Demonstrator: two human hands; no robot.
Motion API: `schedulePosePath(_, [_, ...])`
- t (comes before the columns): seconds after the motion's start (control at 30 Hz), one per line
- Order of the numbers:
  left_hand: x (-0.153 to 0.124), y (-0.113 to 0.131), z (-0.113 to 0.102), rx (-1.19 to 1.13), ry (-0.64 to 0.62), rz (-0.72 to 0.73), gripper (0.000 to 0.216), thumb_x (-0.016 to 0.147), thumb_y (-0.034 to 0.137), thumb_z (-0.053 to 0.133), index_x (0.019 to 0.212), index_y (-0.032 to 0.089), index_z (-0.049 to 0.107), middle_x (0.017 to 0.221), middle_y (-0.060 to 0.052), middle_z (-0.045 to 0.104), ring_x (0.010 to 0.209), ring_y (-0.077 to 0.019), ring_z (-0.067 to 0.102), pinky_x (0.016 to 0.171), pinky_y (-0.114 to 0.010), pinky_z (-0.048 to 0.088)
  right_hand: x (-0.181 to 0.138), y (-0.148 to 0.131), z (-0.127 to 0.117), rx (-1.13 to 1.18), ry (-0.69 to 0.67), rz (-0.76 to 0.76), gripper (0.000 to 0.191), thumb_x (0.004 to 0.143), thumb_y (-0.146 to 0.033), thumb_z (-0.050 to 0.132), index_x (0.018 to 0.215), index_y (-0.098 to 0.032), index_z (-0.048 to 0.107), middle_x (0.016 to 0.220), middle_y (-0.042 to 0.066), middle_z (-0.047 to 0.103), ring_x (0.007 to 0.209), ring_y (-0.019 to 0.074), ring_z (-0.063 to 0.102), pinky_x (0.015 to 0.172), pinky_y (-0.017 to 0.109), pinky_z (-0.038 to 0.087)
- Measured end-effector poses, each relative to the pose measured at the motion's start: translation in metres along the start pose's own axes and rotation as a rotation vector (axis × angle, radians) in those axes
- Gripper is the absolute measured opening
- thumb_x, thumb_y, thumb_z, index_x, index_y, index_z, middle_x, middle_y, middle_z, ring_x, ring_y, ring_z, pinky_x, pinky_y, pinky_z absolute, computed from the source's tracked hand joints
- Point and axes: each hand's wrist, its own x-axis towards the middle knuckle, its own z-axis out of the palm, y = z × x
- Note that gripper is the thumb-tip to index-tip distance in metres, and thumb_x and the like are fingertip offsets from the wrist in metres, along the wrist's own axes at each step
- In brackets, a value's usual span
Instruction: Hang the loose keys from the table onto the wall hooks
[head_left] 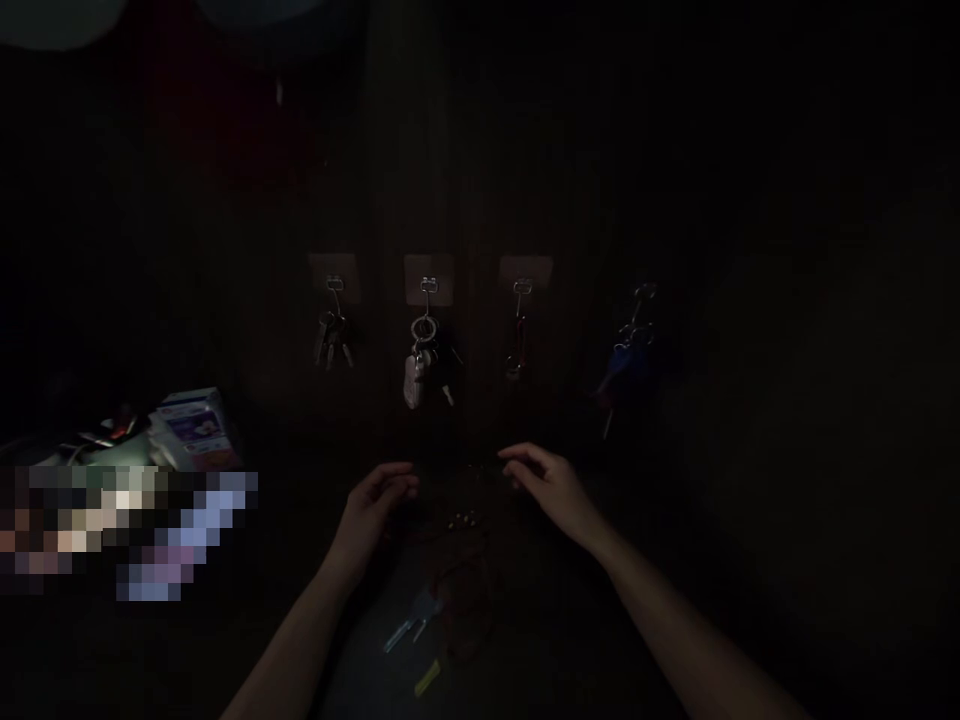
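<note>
My left hand (pixel 375 503) is raised over the dark surface, its fingers bent and drawn together at the tips. Facing it, my right hand (pixel 546 482) has its thumb and forefinger close together in a pinch. Whatever the fingers hold, if anything, is lost in the dark. Between and just below the hands lie several small gold-coloured beads (pixel 461 520). Nearer to me are a dark reddish cord (pixel 469 600), a light-blue object with two prongs (pixel 416 618) and a small yellow piece (pixel 427 678).
Behind the hands, bunches of keys (pixel 334 340) hang from wall hooks (pixel 429 285), one with a pale fob (pixel 414 378). A blue item (pixel 628 365) hangs at the right. A printed box (pixel 196 425) stands among clutter on the left, partly pixelated. The room is very dim.
</note>
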Motion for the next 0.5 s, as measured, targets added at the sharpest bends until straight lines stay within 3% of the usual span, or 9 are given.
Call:
schedulePosePath(0.3, [0.002,-0.01,0.003,0.318,-0.142,0.135,0.024,0.078,0.036,0.057,0.093,0.018,0.063,0.084,-0.003,0.07,0.08,-0.0172,0.064,0.076,-0.029,0.048,-0.014,0.05,0.023,-0.168,-0.063,-0.065,0.017,0.079,-0.019,0.051,0.084,-0.021,0.067,0.09,0.004,0.067,0.09,0.0197,0.062,0.081,0.033,0.046])
schedulePosePath(0.5, [0.001,-0.024,0.003,0.658,-0.256,0.328,0.022,0.085,0.03,0.047,0.099,0.025,0.063,0.099,-0.001,0.069,0.095,-0.0181,0.063,0.087,-0.031,0.047,-0.018,0.057,0.031,-0.312,-0.136,-0.157,0.025,0.081,-0.015,0.051,0.1,-0.022,0.066,0.101,0.007,0.061,0.099,0.0201,0.057,0.089,0.036,0.044])
